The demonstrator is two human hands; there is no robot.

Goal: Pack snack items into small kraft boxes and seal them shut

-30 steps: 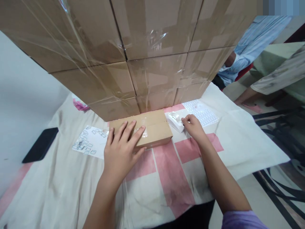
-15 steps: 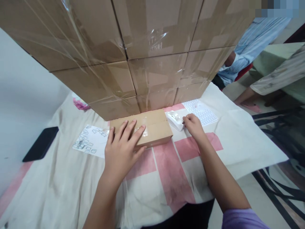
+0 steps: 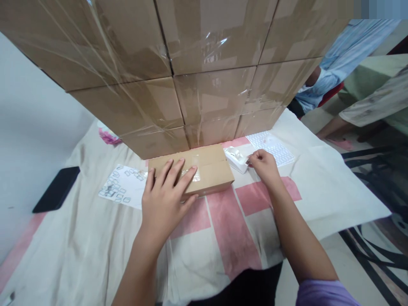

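My left hand (image 3: pixel 165 191) lies with spread fingers on top of a small brown cardboard box (image 3: pixel 213 163). A short strip of clear tape (image 3: pixel 196 173) crosses the box top beside my index finger. To the right of the box stands a white tape dispenser (image 3: pixel 237 163) with a roll of clear tape in it. At its front end my right hand (image 3: pixel 264 165) is closed in a pinch. The fingertips grip what looks like the free end of the tape, though it is barely visible.
Behind the box rises a tall stack of taped cartons (image 3: pixel 213 93). Printed sheets lie at left (image 3: pixel 123 187) and right (image 3: pixel 274 146). A black phone-like slab (image 3: pixel 56 190) rests by the wall. At right is another person in a blue garment (image 3: pixel 353 59), with another person's leg nearby.
My right hand has shifted slightly right, away from the dispenser's front edge, still pinched. My left hand stays flat on the box. The view has moved slightly.
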